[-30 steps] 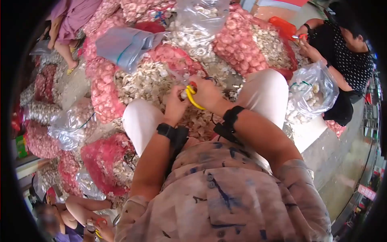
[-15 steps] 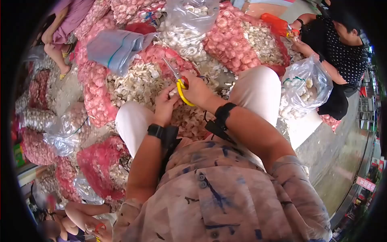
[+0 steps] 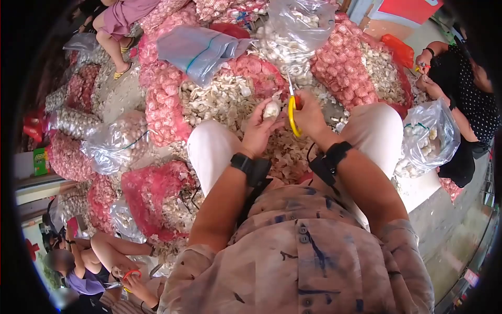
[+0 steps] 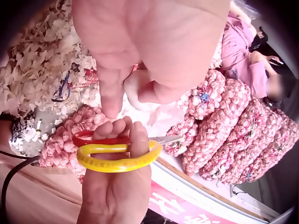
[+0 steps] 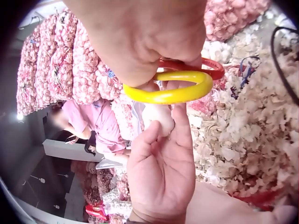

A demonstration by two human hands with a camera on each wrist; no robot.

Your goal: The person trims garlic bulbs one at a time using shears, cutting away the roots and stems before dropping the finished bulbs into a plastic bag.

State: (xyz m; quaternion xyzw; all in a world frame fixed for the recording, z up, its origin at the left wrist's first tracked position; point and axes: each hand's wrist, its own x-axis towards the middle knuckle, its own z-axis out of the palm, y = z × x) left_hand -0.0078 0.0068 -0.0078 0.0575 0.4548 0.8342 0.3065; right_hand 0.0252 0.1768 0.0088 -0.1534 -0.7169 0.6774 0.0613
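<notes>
A white garlic bulb sits at the fingertips of my left hand, held between thumb and fingers, as the right wrist view also shows with the bulb above the palm. My right hand grips scissors with one yellow and one red handle loop, fingers passed through the loops. In the head view the blades point away from me, beside the bulb and apart from it. The left wrist view shows the yellow loop across the right hand's fingers.
Dry garlic peelings heap in front of my knees. Pink mesh sacks of garlic stand around, with a folded plastic bag on top. A clear bag of bulbs is by my right knee. Other people sit at right and lower left.
My hands have drawn apart and the left has turned so the bulb shows. The scissors have swung from pointing forward-left to nearly straight ahead. The head view has shifted.
</notes>
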